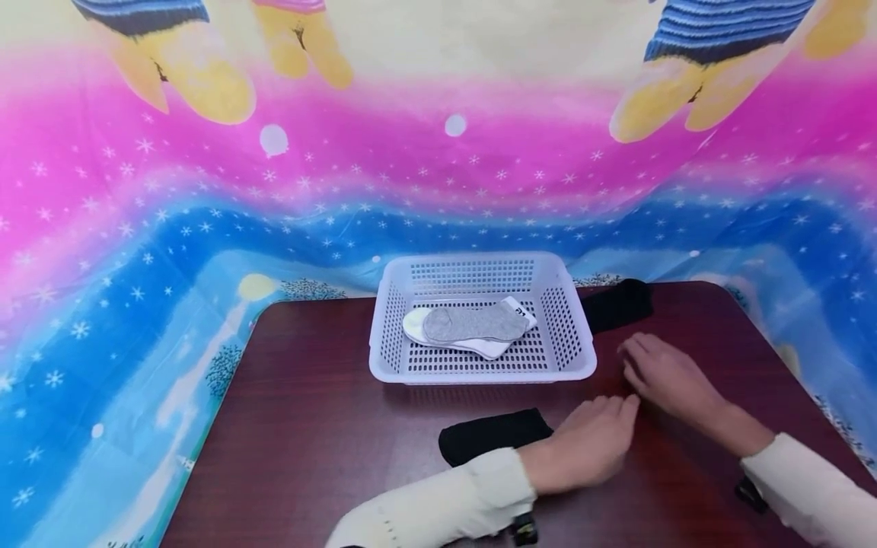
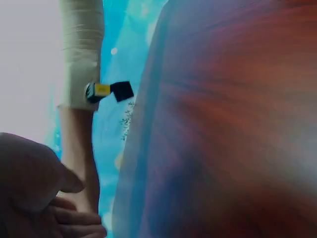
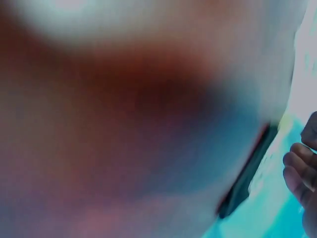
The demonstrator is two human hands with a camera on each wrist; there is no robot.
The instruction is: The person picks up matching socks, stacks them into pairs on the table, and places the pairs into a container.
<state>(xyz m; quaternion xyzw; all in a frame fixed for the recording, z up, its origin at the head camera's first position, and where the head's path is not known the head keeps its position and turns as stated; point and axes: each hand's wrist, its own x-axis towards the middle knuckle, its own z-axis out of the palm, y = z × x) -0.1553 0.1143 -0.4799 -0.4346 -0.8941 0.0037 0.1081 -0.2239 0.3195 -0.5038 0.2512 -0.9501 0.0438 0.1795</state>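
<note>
My left hand point(image 1: 582, 441) is low over the table, just right of a black sock point(image 1: 489, 435) that lies flat in front of the basket; its wrist overlaps the sock's end in the head view. Close by, my right hand point(image 1: 668, 380) hovers right of the basket, fingers loosely bent, with nothing seen in them. The two hands' fingertips are near each other. Behind the right hand, another black sock point(image 1: 620, 304) lies beside the basket. In the left wrist view, the left hand point(image 2: 34, 188) appears with relaxed fingers, holding nothing visible.
A white perforated plastic basket point(image 1: 483, 377) stands at the table's back. Inside it a grey sock point(image 1: 473, 323) with a white lettered cuff lies on white socks point(image 1: 479, 348). The dark red-brown table point(image 1: 308, 441) borders a colourful printed cloth point(image 1: 411, 175) behind.
</note>
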